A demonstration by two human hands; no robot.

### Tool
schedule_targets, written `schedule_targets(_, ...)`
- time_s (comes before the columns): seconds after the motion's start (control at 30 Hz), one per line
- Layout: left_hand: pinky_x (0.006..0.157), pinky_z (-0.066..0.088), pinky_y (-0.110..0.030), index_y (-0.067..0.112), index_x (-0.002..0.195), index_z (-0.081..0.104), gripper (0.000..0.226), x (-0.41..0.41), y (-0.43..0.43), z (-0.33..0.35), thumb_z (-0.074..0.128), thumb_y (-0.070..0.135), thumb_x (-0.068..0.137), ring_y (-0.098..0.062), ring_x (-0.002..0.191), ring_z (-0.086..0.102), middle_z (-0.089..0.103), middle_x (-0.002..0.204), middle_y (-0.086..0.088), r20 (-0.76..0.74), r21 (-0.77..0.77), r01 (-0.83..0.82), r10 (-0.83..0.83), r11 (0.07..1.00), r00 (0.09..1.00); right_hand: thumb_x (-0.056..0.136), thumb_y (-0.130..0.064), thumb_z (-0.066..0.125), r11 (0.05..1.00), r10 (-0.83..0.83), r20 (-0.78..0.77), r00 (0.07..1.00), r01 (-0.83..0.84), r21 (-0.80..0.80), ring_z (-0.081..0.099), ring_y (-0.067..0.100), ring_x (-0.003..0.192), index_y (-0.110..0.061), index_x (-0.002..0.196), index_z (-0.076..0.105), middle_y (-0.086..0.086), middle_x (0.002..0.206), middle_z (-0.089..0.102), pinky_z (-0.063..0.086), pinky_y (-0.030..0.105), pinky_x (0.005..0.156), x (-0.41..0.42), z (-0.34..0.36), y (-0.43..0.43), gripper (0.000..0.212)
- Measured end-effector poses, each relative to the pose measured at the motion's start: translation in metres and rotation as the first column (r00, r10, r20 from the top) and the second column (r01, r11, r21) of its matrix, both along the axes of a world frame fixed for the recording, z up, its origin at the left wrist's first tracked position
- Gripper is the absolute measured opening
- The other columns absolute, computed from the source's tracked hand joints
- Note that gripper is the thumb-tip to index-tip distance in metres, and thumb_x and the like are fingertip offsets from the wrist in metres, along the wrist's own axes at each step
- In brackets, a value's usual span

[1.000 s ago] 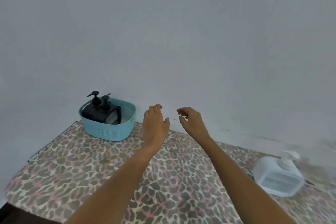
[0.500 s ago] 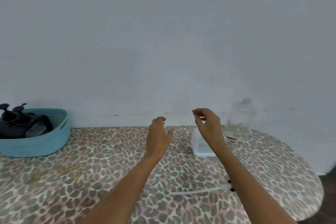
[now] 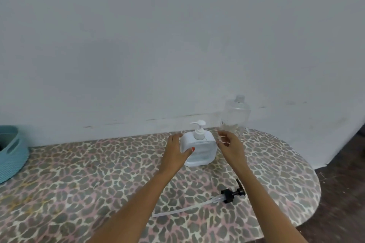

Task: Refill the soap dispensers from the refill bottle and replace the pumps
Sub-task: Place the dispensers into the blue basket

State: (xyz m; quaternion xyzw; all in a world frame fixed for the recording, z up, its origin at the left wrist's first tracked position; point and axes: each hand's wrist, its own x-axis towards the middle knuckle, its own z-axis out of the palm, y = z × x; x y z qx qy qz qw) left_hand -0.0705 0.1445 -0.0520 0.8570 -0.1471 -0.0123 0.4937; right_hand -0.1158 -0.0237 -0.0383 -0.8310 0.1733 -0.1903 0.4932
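Nearest the camera, on the leopard-print tabletop (image 3: 79,193), a black pump (image 3: 233,193) with its clear dip tube lies on its side, in front of and slightly right of the white dispenser (image 3: 199,150); half a second ago only its tube and a sliver of the black head showed behind the right forearm, and now the forearm crosses just beside the pump head. Farther in, both hands have closed on the white dispenser, which stands upright with its white pump fitted. The left hand (image 3: 174,154) lies against the dispenser's left side, fingers spread along the back edge and the thumb with its red nail resting on the front face; earlier it hung in the air well left of the dispenser. The right hand (image 3: 230,147) is just right of the dispenser, fingers loosely curled and parted, holding nothing; whether it touches the dispenser's side cannot be told. Earlier that hand hid most of the dispenser, which now shows fully. Behind and right of the dispenser, against the pale wall (image 3: 177,45), stands a clear bottle (image 3: 235,116) with no pump. Far to the dispenser's left, only a part of the teal basket (image 3: 11,154) remains at the frame's edge, where more of it and its dark contents showed before.
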Motion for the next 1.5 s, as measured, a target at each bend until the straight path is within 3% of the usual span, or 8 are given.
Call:
schedule_targets(0.13, 0.093, 0.037, -0.025, 0.012, 0.132, 0.041, 0.057, 0.007, -0.007, -0.005, 0.067, 0.022, 0.082, -0.019, 0.119, 0.045, 0.046, 0.133, -0.007, -0.001, -0.067, 0.057, -0.058, 0.996, 0.998, 0.087, -0.010, 0.060, 0.981, 0.161, -0.090, 0.983, -0.149, 0.122, 0.047, 0.021, 0.124, -0.011, 0.134, 0.043, 0.006, 0.137, 0.048, 0.040, 0.032, 0.101, 0.007, -0.015, -0.011, 0.050)
schedule_targets(0.23, 0.083, 0.042, -0.019, 0.014, 0.129, 0.045, 0.051, 0.010, -0.008, -0.008, 0.066, 0.020, 0.083, -0.012, 0.107, 0.050, 0.052, 0.127, -0.004, -0.003, -0.111, 0.073, -0.074, 0.991, 0.997, 0.088, -0.010, 0.060, 0.954, 0.256, -0.095, 0.962, -0.235, 0.185, 0.051, 0.021, 0.119, -0.014, 0.134, 0.045, 0.006, 0.134, 0.051, 0.044, 0.033, 0.096, 0.010, -0.022, -0.015, 0.049)
schedule_targets(0.4, 0.085, 0.040, -0.021, 0.011, 0.127, 0.048, 0.049, 0.016, -0.006, -0.010, 0.067, 0.015, 0.082, -0.009, 0.103, 0.049, 0.054, 0.121, -0.001, -0.024, -0.175, 0.062, -0.067, 0.983, 0.997, 0.089, -0.009, 0.057, 0.952, 0.257, -0.046, 0.965, -0.245, 0.184, 0.054, 0.018, 0.117, -0.018, 0.134, 0.047, 0.001, 0.133, 0.054, 0.045, 0.038, 0.099, 0.014, -0.029, -0.014, 0.047)
schedule_targets(0.57, 0.073, 0.041, -0.006, 0.010, 0.123, 0.052, 0.043, 0.016, -0.004, -0.011, 0.066, 0.013, 0.082, -0.010, 0.100, 0.052, 0.053, 0.110, 0.005, -0.001, -0.177, 0.067, -0.069, 0.982, 0.998, 0.091, -0.010, 0.054, 0.959, 0.248, -0.071, 0.966, -0.235, 0.161, 0.051, 0.019, 0.120, -0.016, 0.136, 0.046, 0.001, 0.134, 0.053, 0.042, 0.040, 0.103, 0.017, -0.026, -0.010, 0.046)
schedule_targets(0.67, 0.083, 0.043, -0.019, 0.010, 0.121, 0.053, 0.043, 0.017, 0.001, -0.011, 0.067, 0.014, 0.081, -0.016, 0.106, 0.056, 0.059, 0.118, -0.002, 0.009, -0.192, 0.056, -0.055, 0.980, 0.998, 0.091, -0.008, 0.053, 0.959, 0.253, -0.069, 0.965, -0.241, 0.148, 0.050, 0.020, 0.123, -0.013, 0.136, 0.046, 0.003, 0.135, 0.052, 0.041, 0.042, 0.104, 0.021, -0.021, -0.005, 0.045)
schedule_targets(0.97, 0.076, 0.044, -0.009, 0.012, 0.114, 0.057, 0.040, 0.020, 0.044, 0.020, 0.072, 0.016, 0.077, -0.012, 0.099, 0.056, 0.061, 0.110, 0.001, 0.089, -0.221, -0.008, 0.029, 0.975, 0.996, 0.093, -0.006, 0.048, 0.953, 0.301, -0.050, 0.952, -0.298, 0.047, 0.051, 0.019, 0.120, -0.007, 0.136, 0.041, 0.008, 0.134, 0.051, 0.039, 0.023, 0.095, 0.034, 0.015, 0.036, 0.044)
schedule_targets(1.4, 0.067, 0.043, -0.002, 0.007, 0.106, 0.062, 0.040, 0.016, 0.164, 0.091, 0.078, 0.017, 0.070, -0.011, 0.090, 0.057, 0.060, 0.096, 0.004, 0.208, -0.240, -0.189, 0.241, 0.952, 0.948, 0.093, -0.006, 0.046, 0.857, 0.513, 0.080, 0.855, -0.506, -0.091, 0.058, 0.013, 0.093, -0.016, 0.126, 0.055, -0.005, 0.100, 0.063, 0.047, 0.026, 0.087, 0.061, 0.086, 0.150, 0.036)
schedule_targets(1.5, 0.067, 0.043, -0.002, 0.007, 0.105, 0.062, 0.040, 0.015, 0.201, 0.105, 0.078, 0.019, 0.070, -0.011, 0.090, 0.057, 0.062, 0.097, 0.003, 0.235, -0.232, -0.253, 0.307, 0.939, 0.922, 0.094, -0.006, 0.047, 0.827, 0.559, 0.106, 0.823, -0.543, -0.143, 0.057, 0.012, 0.090, -0.016, 0.126, 0.056, -0.004, 0.098, 0.063, 0.045, 0.009, 0.076, 0.073, 0.098, 0.187, 0.035)
